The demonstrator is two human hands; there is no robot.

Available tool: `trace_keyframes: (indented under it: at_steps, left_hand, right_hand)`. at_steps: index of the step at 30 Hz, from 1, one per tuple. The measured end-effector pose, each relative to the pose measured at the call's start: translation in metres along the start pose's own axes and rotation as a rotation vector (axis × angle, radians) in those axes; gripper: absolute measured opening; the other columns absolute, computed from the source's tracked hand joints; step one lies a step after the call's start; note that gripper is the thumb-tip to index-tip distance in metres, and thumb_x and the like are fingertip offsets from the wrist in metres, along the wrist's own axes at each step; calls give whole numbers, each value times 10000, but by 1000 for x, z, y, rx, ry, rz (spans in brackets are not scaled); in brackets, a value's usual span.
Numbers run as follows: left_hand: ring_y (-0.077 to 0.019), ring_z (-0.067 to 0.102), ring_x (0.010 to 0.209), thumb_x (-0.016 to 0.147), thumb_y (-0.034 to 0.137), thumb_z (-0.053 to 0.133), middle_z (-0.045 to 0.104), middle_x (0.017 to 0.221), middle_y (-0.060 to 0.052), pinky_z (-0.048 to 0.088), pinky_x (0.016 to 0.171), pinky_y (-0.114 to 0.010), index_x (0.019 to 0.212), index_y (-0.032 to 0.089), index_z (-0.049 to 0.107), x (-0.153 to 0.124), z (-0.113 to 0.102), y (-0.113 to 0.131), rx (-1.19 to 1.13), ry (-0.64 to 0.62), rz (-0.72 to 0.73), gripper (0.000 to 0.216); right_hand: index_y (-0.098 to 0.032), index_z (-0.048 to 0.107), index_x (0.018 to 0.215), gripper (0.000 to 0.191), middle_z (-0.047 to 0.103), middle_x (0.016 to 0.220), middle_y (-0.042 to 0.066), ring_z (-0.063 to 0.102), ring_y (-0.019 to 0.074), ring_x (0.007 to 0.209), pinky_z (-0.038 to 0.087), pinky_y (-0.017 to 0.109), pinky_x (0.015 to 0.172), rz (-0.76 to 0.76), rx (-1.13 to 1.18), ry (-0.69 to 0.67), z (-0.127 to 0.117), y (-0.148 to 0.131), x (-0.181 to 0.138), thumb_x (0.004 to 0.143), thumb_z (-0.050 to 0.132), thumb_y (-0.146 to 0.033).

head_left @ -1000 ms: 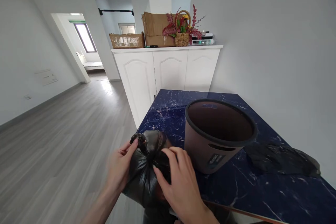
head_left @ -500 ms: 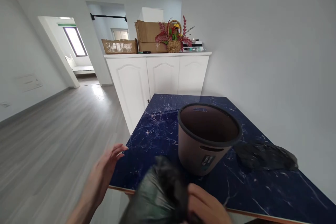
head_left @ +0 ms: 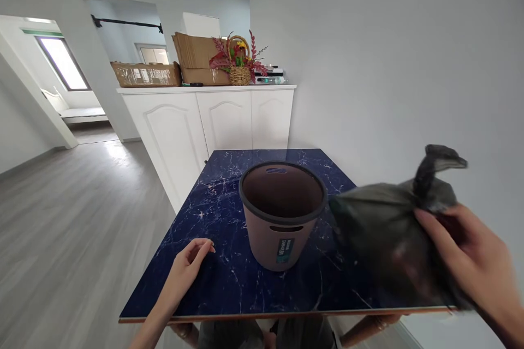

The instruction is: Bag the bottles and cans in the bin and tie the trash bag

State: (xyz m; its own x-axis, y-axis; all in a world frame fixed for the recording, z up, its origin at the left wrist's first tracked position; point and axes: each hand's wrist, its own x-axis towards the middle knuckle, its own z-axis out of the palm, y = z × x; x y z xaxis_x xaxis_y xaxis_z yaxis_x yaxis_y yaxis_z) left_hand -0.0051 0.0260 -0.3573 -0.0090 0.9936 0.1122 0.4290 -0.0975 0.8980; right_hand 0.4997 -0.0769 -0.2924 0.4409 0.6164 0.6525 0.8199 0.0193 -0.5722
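Right hand (head_left: 470,253): fingers curled around a knotted black rubbish bag (head_left: 388,229), held above the table's right near corner. Left hand (head_left: 186,270): open, fingers loosely spread, resting on the blue marbled table (head_left: 229,289). Brown waste bin (head_left: 282,212): upright, mid-table, just left of the bag.
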Motion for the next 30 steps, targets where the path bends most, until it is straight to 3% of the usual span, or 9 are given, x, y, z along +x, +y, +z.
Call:
trace_keyframes:
  at_steps: [4, 7, 11, 16, 20, 24, 27, 30]
  left_hand:
    - [-262, 693, 811, 872, 734, 675, 776, 865, -64, 516, 729, -301, 864, 232, 777, -3, 12, -5, 70, -21, 35, 513]
    - [-269, 702, 802, 896, 728, 650, 783, 875, -75, 519, 691, -300, 877, 243, 785, -8, 13, -5, 126, -57, 47, 503]
    - [-285, 719, 834, 913, 725, 626, 782, 887, -75, 540, 754, -325, 891, 254, 782, -8, 12, -7, 159, -54, 58, 497]
    - [-293, 727, 837, 915, 712, 628, 781, 867, -70, 555, 793, -341, 912, 265, 782, -4, 14, -10, 176, -36, 57, 473]
    - [-296, 726, 822, 901, 748, 607, 782, 866, -72, 573, 808, -355, 891, 265, 781, -2, 15, -9, 210, -37, 38, 513]
    - [-309, 741, 832, 886, 781, 594, 789, 878, -81, 586, 789, -362, 906, 276, 791, 0, 14, -10, 228, -33, 30, 543]
    - [-317, 753, 830, 871, 797, 601, 794, 873, -86, 594, 766, -362, 910, 282, 800, 1, 13, -12, 219, -32, 31, 553]
    - [-316, 760, 845, 878, 789, 605, 798, 885, -84, 598, 767, -357, 910, 286, 801, 2, 12, -16, 221, -31, 35, 541]
  right_hand:
    - [-283, 533, 791, 422, 661, 789, 99, 612, 224, 701, 459, 423, 712, -47, 9, 5, 74, 37, 71, 959, 566, -668]
    - [-279, 479, 764, 423, 602, 783, 82, 567, 229, 727, 440, 423, 750, -57, -8, 24, 123, 62, 106, 973, 498, -646]
    - [-283, 427, 765, 325, 546, 792, 54, 538, 244, 771, 431, 412, 783, -50, -31, 63, 171, 86, 128, 964, 485, -532]
    - [-280, 408, 764, 258, 530, 806, 44, 519, 237, 779, 414, 379, 744, -41, -72, 59, 212, 101, 126, 921, 502, -462]
    - [-267, 464, 754, 278, 573, 840, 50, 536, 225, 769, 398, 352, 688, -59, -103, -4, 230, 106, 114, 916, 532, -483]
    - [-254, 559, 812, 311, 632, 902, 67, 585, 238, 784, 440, 363, 702, -62, -127, -56, 232, 104, 103, 950, 534, -531]
    - [-222, 634, 1023, 432, 660, 1076, 145, 642, 315, 975, 508, 426, 813, -56, -132, -39, 219, 99, 85, 968, 516, -635]
    - [-173, 600, 1251, 610, 620, 1228, 219, 618, 387, 1175, 521, 496, 931, -53, -138, -11, 194, 94, 45, 976, 476, -703]
